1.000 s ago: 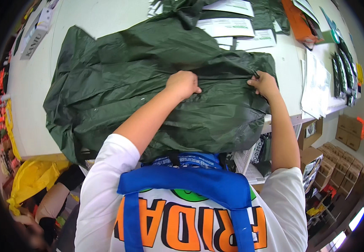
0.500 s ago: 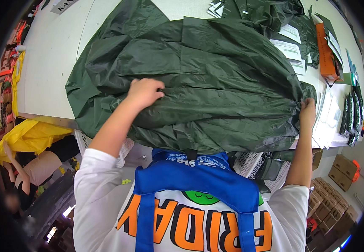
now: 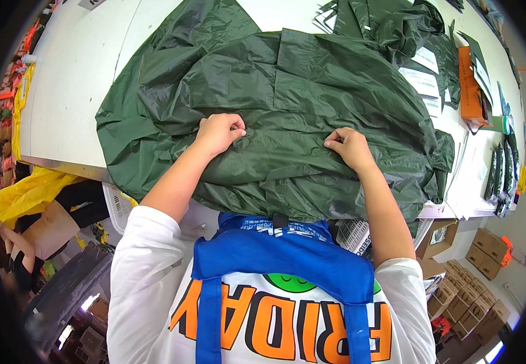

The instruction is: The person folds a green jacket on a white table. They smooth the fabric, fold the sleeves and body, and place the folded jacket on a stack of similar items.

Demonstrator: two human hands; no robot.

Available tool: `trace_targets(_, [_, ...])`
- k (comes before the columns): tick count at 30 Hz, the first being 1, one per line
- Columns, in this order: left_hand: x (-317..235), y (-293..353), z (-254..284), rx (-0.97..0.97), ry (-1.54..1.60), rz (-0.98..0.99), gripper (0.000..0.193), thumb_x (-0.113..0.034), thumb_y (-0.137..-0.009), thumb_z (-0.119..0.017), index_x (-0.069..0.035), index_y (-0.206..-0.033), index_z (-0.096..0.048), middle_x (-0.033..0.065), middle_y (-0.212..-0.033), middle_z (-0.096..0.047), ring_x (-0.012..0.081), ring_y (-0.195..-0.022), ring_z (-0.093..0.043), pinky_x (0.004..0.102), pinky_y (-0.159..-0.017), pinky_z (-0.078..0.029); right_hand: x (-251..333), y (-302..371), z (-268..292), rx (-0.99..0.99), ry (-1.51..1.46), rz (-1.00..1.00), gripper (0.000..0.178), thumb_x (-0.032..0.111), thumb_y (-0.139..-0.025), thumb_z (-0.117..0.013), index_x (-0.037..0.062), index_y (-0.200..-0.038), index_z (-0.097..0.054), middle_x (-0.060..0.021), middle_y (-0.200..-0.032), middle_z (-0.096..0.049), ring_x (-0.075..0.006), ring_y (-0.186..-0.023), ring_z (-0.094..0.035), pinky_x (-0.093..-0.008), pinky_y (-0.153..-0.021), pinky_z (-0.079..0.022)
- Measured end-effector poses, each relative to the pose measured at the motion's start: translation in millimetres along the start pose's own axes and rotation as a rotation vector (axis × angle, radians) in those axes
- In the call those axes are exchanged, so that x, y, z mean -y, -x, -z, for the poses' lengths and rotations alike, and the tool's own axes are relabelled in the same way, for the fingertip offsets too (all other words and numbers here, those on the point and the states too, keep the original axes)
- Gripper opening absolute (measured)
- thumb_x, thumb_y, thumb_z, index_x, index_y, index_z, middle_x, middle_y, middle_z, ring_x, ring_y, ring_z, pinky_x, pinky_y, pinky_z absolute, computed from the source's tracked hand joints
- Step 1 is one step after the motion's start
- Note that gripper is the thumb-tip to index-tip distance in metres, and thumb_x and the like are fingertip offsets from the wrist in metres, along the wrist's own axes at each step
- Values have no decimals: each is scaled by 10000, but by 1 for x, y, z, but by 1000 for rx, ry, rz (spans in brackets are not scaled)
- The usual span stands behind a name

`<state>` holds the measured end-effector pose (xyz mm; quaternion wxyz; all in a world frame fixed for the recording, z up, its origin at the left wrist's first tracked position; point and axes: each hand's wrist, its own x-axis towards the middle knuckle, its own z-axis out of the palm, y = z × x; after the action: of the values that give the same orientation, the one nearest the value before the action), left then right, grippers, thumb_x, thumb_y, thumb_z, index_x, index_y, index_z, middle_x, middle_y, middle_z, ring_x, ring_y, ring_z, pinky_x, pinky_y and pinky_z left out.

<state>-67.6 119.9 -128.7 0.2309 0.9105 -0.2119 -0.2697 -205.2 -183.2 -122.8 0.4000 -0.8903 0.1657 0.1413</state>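
A large dark green raincoat (image 3: 232,85) of thin, creased, shiny cloth is spread over the front of the white table, its near edge hanging toward my blue apron (image 3: 281,258). My left hand (image 3: 219,134) is closed in a pinch on a fold of the cloth left of the middle. Right of it, at about the same height, my right hand (image 3: 349,148) pinches the same band of cloth between thumb and fingers. A stretch of wrinkled cloth lies between the two hands.
More green garments (image 3: 405,30) and white cards (image 3: 421,82) lie at the far right, beside an orange box (image 3: 471,91). Packed dark bundles (image 3: 501,167) line the right edge of the white table (image 3: 69,91). At left, another person handles yellow cloth (image 3: 26,197). Cardboard boxes (image 3: 487,252) stand lower right.
My right hand has let go of the raincoat's gathered right end and moved left to the middle of the cloth. My left hand has shifted slightly right. The right end lies looser.
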Motion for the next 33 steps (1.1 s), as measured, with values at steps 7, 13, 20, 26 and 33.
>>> trace_targets(7, [-3, -4, 0, 39, -117, -64, 165, -234, -754, -721, -88, -800, -658, 64, -806, -688, 226, -775, -659, 355, -688, -466, 4, -2, -8, -38, 111, 6, 210, 146, -703, -758, 10, -763, -610, -134, -781, -583, -286, -722, -602, -385, -665, -474])
trace_targets(13, [0, 28, 22, -73, -470, -97, 232, -244, -765, -698, -136, -950, -608, 50, -912, -637, 267, -901, -593, 428, -791, -399, 5, -2, 1, 20, 99, 36, 199, 157, -725, -745, 13, -765, -613, -128, -773, -586, -289, -708, -604, -382, -651, -474])
trace_targets(20, [28, 139, 64, -304, -319, 146, 286, -47, -712, -698, -45, -969, -574, 120, -898, -616, 324, -820, -619, 405, -706, -494, 33, 0, 1, -7, 213, 150, 166, 150, -755, -719, 40, -837, -626, -119, -833, -612, -286, -747, -619, -373, -671, -491])
trace_targets(26, [6, 172, 66, -301, 516, 197, 283, 35, -739, -708, -7, -977, -562, 79, -890, -628, 158, -794, -643, 276, -716, -519, 194, 31, -73, -24, 5, 961, 258, 93, -742, -660, 103, -997, -619, -66, -994, -626, -244, -785, -646, -341, -632, -532])
trace_targets(33, [47, 156, 71, -332, 1309, 287, 137, -62, -883, -513, -1, -990, -571, 86, -957, -617, 157, -819, -617, 275, -740, -515, 216, 25, -126, 64, 168, 1218, 146, 106, -733, -579, 83, -877, -572, -65, -825, -532, -218, -631, -608, -332, -564, -498])
